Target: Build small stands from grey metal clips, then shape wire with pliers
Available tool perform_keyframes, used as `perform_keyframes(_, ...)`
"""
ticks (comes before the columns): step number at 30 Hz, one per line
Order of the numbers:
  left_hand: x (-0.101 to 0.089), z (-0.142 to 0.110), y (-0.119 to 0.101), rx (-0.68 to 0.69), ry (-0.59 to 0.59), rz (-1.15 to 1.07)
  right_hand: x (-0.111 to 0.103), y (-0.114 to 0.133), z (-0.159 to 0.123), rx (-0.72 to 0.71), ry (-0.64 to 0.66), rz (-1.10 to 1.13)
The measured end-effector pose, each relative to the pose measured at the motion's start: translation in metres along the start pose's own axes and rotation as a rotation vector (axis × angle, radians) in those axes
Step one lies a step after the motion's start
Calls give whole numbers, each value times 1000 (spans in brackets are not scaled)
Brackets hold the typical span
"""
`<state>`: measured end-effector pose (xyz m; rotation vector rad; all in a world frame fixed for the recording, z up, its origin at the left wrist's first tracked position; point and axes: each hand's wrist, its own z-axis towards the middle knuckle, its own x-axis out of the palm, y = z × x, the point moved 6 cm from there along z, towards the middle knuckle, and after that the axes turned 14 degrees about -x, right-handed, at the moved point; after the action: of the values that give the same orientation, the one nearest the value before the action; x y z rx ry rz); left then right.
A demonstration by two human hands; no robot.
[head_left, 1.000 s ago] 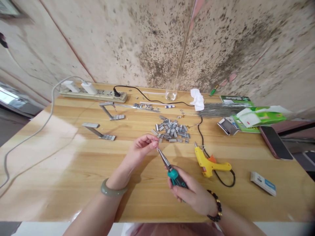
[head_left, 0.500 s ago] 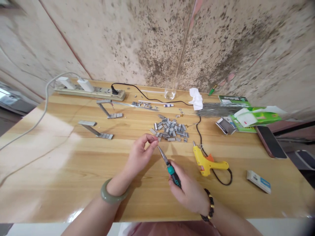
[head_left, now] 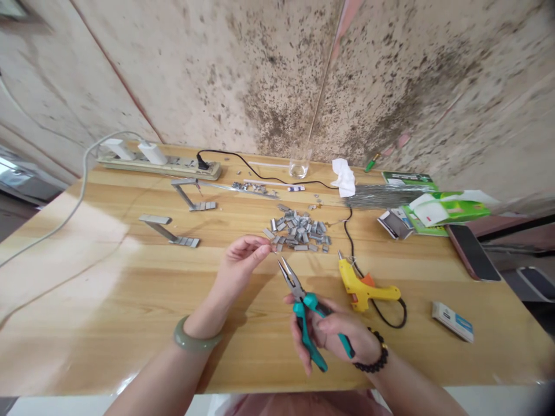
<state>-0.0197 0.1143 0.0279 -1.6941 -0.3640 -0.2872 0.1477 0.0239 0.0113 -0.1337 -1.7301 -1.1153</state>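
My right hand (head_left: 333,335) is wrapped round the teal-and-black handles of long-nose pliers (head_left: 293,282), whose jaws stand slightly apart and point up and left. Thumb and fingers of my left hand (head_left: 243,259) are pinched together just left of the plier tips. A thin bit of wire seems to stick out of that pinch; it is too small to make out fully. Just beyond both hands lies a heap of staple strips (head_left: 299,228), short grey blocks. To the left stand two bent shapes built of such strips, a nearer one (head_left: 162,228) and a farther one (head_left: 188,193).
A yellow glue gun (head_left: 362,288) with a black cord lies right of the pliers, a small box (head_left: 453,321) beyond it. Farther back are a wire bundle (head_left: 390,195), a tissue pack (head_left: 451,207), a phone (head_left: 473,252), a glass (head_left: 299,166) and a power strip (head_left: 173,164).
The plier handles and jaws have spread apart, and my right hand has turned so both handles show. My left hand has shifted slightly left, away from the tips.
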Motion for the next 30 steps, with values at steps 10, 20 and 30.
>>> perform_keyframes(10,2,0,2,-36,79,32,6,3,0,64,40,100)
perform_keyframes(20,3,0,3,-56,108,32,7,3,-2,66,98,134)
perform_keyframes(30,4,-1,5,-83,85,84,3,1,-1,22,8,7)
